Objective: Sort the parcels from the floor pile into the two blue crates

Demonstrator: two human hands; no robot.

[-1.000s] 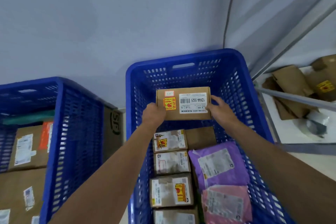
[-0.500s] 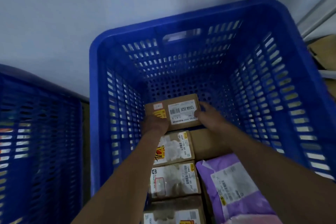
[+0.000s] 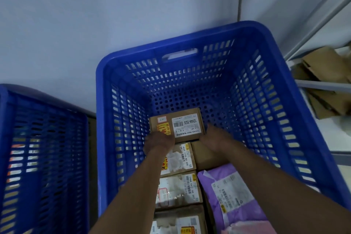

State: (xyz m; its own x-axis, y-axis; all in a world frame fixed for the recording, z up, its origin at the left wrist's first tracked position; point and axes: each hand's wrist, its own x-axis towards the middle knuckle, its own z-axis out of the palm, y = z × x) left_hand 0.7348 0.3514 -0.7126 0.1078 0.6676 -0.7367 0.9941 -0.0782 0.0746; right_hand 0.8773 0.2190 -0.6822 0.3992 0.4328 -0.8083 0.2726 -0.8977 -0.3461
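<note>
Item, 9 o'clock: second crate (image 3: 43, 157) is standing alongside. Centre: my left hand (image 3: 159, 143) is gripping the brown box (image 3: 177, 125) at its near-left corner, and my right hand (image 3: 212, 138) is clasping its right end. The box is lying low inside the main crate (image 3: 190, 40), at 12 o'clock of the parcel row (image 3: 178, 188).

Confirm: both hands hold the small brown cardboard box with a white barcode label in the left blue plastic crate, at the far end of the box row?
Wrong crate. The left hand and right hand hold the small brown cardboard box in the right blue plastic crate, not the left blue plastic crate beside it, as the head view shows. The far end of the box row is correct.
</note>
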